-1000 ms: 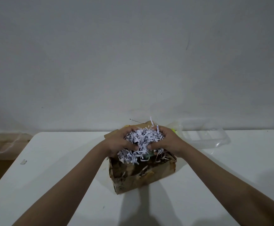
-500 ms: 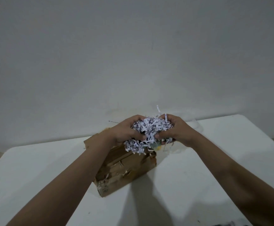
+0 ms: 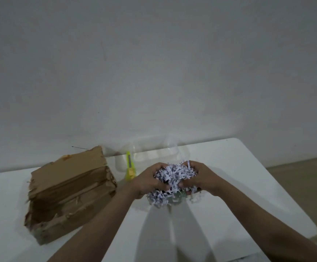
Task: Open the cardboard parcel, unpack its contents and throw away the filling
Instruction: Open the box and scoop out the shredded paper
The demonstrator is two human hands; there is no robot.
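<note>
Head view: my left hand and right hand clutch shredded paper above the surface, right of the box, whose long side runs diagonally.

Both bare forearms reach forward and converge. The left hand and right hand face each other, fingers curled inward, cupping a clump of shredded paper pressed between them.
</note>
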